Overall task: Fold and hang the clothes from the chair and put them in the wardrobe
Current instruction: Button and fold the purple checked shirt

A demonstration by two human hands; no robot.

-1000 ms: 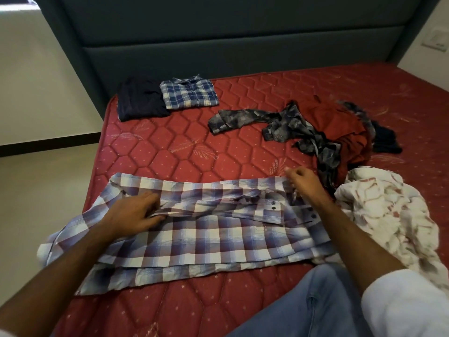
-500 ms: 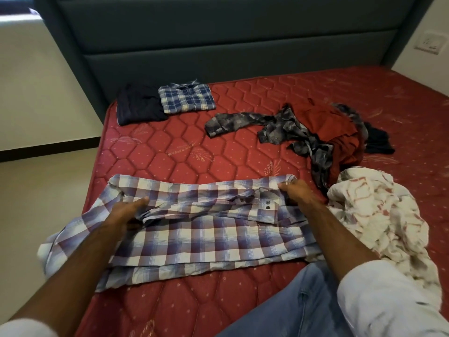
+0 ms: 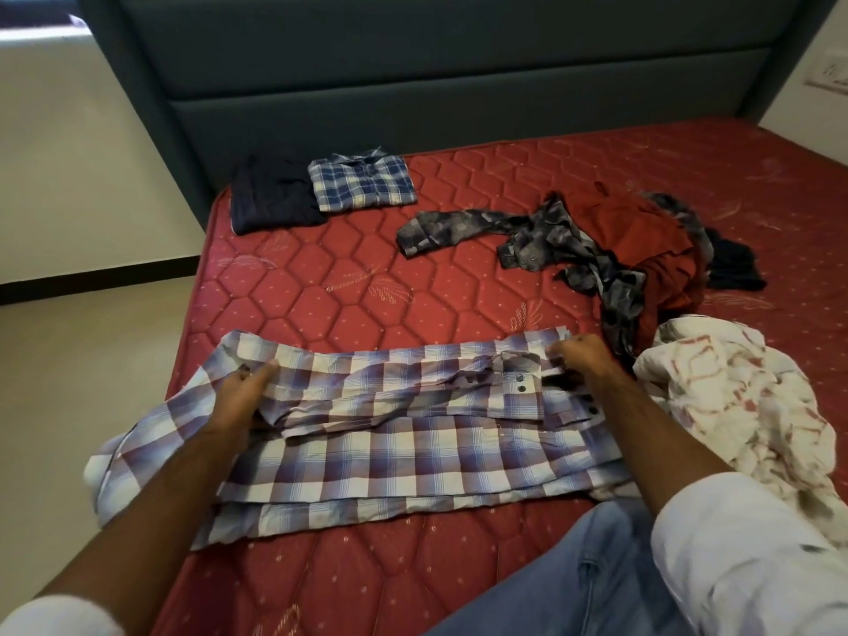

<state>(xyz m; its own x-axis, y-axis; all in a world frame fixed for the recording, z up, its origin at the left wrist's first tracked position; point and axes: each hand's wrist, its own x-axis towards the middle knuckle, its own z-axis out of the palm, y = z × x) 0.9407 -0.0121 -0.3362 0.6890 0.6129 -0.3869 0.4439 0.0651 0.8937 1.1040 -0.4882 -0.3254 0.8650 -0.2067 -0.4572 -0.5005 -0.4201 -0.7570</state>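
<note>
Both hands have slid toward 12 o'clock, left hand (image 3: 241,397) and right hand (image 3: 585,358) pinching the plaid shirt (image 3: 390,456) in curled fingers. Best to pull both ends evenly, keeping the fold straight.

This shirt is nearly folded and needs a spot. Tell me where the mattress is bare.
Bare mattress lies between the purple checked shirt, the folded blue checked shirt and the grey patterned garment. Another strip runs along the near edge. The right side is crowded: rust garment, white floral cloth.
</note>
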